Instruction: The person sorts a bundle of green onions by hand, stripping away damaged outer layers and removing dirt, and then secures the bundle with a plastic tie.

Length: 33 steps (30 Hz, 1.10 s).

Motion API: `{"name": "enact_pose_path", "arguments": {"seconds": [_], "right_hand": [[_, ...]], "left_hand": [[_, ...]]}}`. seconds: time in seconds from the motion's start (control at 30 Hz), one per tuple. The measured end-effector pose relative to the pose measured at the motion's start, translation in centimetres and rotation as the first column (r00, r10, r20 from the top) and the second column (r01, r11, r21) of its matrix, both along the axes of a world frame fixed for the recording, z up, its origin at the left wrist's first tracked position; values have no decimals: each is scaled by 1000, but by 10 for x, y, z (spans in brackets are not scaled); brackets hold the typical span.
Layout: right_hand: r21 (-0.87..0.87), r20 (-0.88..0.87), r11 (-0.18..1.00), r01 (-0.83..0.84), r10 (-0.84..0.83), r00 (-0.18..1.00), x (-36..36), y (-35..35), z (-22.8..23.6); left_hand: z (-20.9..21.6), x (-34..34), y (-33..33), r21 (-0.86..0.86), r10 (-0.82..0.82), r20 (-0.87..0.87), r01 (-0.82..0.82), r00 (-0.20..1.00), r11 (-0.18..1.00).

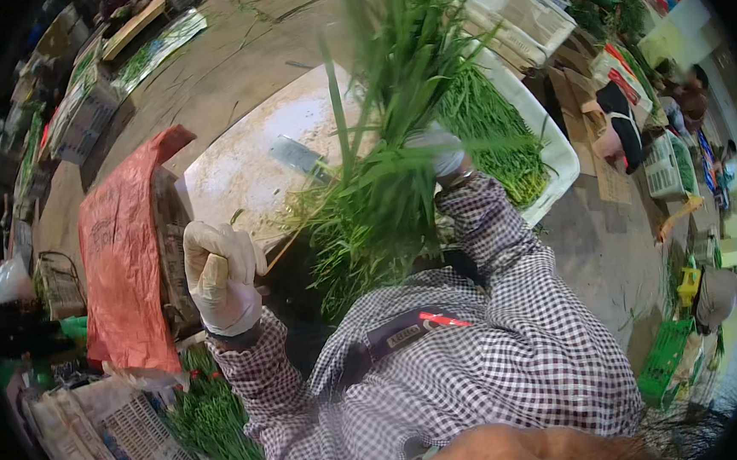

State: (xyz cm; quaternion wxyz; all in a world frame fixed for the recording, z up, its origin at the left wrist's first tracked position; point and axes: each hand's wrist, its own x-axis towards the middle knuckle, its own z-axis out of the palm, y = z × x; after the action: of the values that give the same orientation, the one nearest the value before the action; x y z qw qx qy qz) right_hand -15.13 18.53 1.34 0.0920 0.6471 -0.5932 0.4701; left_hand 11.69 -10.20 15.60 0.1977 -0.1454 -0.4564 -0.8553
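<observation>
My right hand [438, 152], in a pale glove, grips a bunch of long, flat-leaved green chives [398, 108]. The bunch stands raised over the near side of a white, dirt-smeared work board [251, 140], its leaves blurred by motion. To the left, my left hand [222, 279] is closed with the fingers curled in, also gloved. A thin yellowish stalk [288, 247] runs close by its fingers, but whether they hold it I cannot tell. On the board lies a cleaver-like metal blade [298, 157], its near end partly covered by leaves. Loose chives [336, 258] hang over the board's near edge.
Right of the board, a white tub [559, 165] holds more chives. A red sack [122, 256] drapes over a box at the left. Tied chives [215, 416] lie at the lower left beside a pale crate [135, 434]. Other people and a green crate [666, 361] are farther right.
</observation>
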Motion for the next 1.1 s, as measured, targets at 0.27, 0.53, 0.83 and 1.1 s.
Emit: {"name": "enact_pose_path", "arguments": {"seconds": [0.27, 0.53, 0.83, 1.1], "right_hand": [[-348, 923, 937, -43, 350, 162, 25, -12, 51], [-433, 874, 901, -36, 429, 228, 18, 3, 63], [-475, 848, 875, -93, 483, 216, 28, 1, 74], [-584, 773, 804, -117, 594, 224, 37, -8, 78]], "left_hand": [[-98, 34, -19, -140, -61, 591, 177, 805, 974], [-202, 35, 13, -848, 390, 247, 392, 887, -357], [-156, -28, 15, -859, 539, 394, 89, 745, 504], [-187, -20, 14, -757, 590, 583, 109, 558, 644]]}}
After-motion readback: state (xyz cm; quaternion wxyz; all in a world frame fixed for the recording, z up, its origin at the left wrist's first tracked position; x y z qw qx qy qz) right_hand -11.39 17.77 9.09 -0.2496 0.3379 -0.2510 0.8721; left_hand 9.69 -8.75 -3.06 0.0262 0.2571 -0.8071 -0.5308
